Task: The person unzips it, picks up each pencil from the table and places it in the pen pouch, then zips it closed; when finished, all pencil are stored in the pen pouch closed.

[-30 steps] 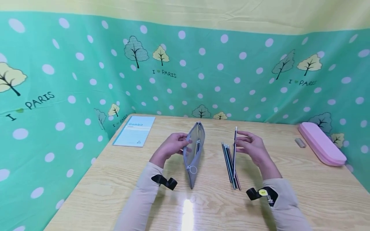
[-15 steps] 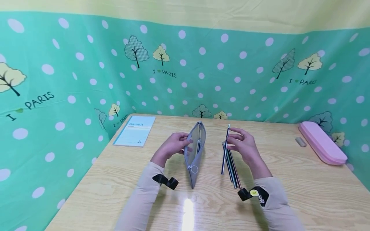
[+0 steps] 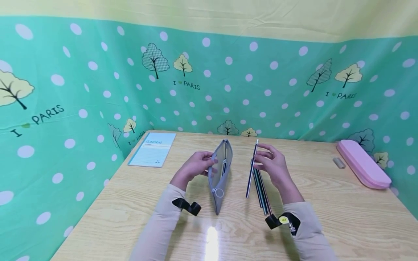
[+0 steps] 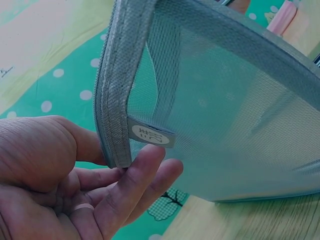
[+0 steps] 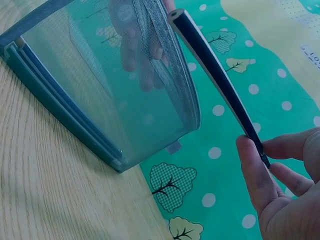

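A grey mesh zip pencil pouch stands on the table with its mouth spread. My left hand pinches its left zipper edge, thumb outside and fingers inside by a small label. Through the mesh, pencils lie along the pouch bottom. My right hand pinches a dark striped pencil near its upper end, to the right of the pouch. In the right wrist view this pencil slants beside the zipper edge. Several loose pencils lie on the table beneath the right hand.
A pale blue notebook lies at the back left of the wooden table. Towards the right are a small grey eraser and a pink pencil case. A green dotted curtain hangs behind.
My right hand has lifted the pencil off the loose ones and moved it left towards the pouch. The left hand keeps its hold on the pouch edge.
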`<state>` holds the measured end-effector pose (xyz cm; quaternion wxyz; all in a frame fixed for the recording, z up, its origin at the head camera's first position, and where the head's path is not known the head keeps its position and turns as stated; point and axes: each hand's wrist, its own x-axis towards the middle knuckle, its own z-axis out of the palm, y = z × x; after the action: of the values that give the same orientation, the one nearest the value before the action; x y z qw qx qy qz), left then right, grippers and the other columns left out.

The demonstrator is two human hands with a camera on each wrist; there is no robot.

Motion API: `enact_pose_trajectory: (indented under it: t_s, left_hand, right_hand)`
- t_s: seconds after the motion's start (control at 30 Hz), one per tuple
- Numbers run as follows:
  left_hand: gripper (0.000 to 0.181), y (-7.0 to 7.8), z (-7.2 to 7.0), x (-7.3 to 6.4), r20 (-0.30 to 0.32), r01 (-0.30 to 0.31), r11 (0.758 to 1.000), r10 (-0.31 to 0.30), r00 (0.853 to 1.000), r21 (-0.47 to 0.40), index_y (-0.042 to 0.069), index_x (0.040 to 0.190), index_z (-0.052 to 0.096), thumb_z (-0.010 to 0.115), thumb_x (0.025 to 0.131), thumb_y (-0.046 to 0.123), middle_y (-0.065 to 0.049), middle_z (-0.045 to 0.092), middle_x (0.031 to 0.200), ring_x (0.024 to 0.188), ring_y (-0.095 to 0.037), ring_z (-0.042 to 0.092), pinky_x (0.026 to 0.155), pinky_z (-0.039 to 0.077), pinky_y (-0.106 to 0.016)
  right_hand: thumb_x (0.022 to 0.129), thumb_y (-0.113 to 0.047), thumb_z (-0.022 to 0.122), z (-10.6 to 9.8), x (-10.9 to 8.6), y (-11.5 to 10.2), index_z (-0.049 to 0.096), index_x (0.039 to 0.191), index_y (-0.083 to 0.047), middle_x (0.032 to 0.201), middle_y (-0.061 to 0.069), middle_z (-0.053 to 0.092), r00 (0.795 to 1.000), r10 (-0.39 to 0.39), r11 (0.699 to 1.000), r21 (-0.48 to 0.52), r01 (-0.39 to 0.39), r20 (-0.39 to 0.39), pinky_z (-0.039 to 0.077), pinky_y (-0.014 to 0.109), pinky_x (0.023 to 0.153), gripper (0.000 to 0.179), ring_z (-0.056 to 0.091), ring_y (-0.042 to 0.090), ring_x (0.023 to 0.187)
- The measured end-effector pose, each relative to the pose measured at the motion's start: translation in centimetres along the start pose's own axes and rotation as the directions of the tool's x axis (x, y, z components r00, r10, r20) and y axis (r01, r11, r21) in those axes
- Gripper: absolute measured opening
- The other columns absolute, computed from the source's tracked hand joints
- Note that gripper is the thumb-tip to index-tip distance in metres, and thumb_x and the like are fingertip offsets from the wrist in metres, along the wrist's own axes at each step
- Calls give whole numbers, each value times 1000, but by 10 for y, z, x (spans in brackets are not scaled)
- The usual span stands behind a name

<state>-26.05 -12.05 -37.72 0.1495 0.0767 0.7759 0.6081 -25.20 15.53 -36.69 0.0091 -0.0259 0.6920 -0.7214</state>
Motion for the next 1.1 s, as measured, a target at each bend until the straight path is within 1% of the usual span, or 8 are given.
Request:
enact_pose_trajectory:
  t_s: [0.23, 0.4, 0.5, 0.6, 0.7, 0.87, 0.93, 1.1]
  left_hand:
    - [35, 0, -1, -1, -4, 1, 1000, -1, 1000, -1, -11, 136, 55, 52, 106, 7, -29, 68, 125, 94, -29, 75, 76, 65, -38]
    - [36, -2, 1, -1, 5, 12, 1000, -12, 1000, 5, -13, 136, 54, 53, 106, 6, -30, 68, 124, 92, -27, 75, 76, 64, -38]
    - [37, -4, 2, 0, 14, 12, 1000, -12, 1000, 11, -13, 137, 53, 53, 106, 7, -31, 67, 125, 94, -28, 76, 77, 64, -38]
    - [37, -3, 2, 0, 8, 7, 1000, -7, 1000, 16, -12, 137, 54, 53, 106, 7, -30, 67, 125, 94, -29, 76, 77, 64, -38]
    - [36, -1, 0, 0, -1, -1, 1000, 1, 1000, 15, -11, 137, 55, 53, 106, 8, -29, 68, 125, 93, -29, 76, 76, 64, -38]
    - [35, 0, -2, 0, 2, 0, 1000, 0, 1000, 5, -11, 136, 55, 52, 107, 8, -30, 67, 126, 93, -27, 76, 76, 64, -37]
    - [35, 1, -2, -1, 0, 3, 1000, -3, 1000, 5, -11, 136, 54, 52, 107, 7, -30, 67, 127, 93, -26, 76, 76, 64, -37]
    - [35, 0, -3, 0, -5, 4, 1000, -4, 1000, -1, -11, 137, 54, 51, 107, 6, -30, 66, 129, 92, -25, 75, 76, 64, -37]
  right_hand:
    - [101, 7, 56, 6, -1, 3, 47, 144, 9, 107, 6, 58, 1000, -21, 999, -31, 21, -9, 62, 21, 78, 44, 70, 5, 84]
    - [101, 4, 57, 6, -5, 3, 49, 144, 8, 110, 7, 56, 1000, -8, 999, -44, 7, -26, 62, 21, 80, 43, 69, 4, 87]
    - [102, 4, 56, 4, -7, 1, 49, 145, 7, 110, 6, 55, 999, -3, 999, -42, 1, -42, 62, 21, 81, 44, 68, 5, 88]
    - [102, 2, 56, 4, -6, -4, 49, 145, 6, 110, 5, 54, 999, -13, 999, -35, 12, -42, 62, 22, 83, 44, 68, 5, 90]
    - [102, 2, 57, 8, -4, -9, 49, 145, 5, 110, 4, 55, 999, -24, 1000, -10, 23, -37, 61, 23, 84, 44, 68, 7, 91]
    - [101, 4, 57, 16, -1, -16, 52, 143, 4, 105, 0, 57, 999, -22, 999, 36, 24, -41, 62, 22, 83, 42, 68, 7, 89]
    - [101, 4, 57, 19, -1, -18, 53, 142, 4, 104, 0, 58, 999, -23, 999, 38, 25, -46, 62, 22, 83, 40, 68, 7, 88]
    - [102, 3, 56, 23, 0, -21, 52, 142, 5, 109, 3, 56, 997, -39, 999, 22, 40, -59, 62, 22, 82, 40, 68, 5, 86]
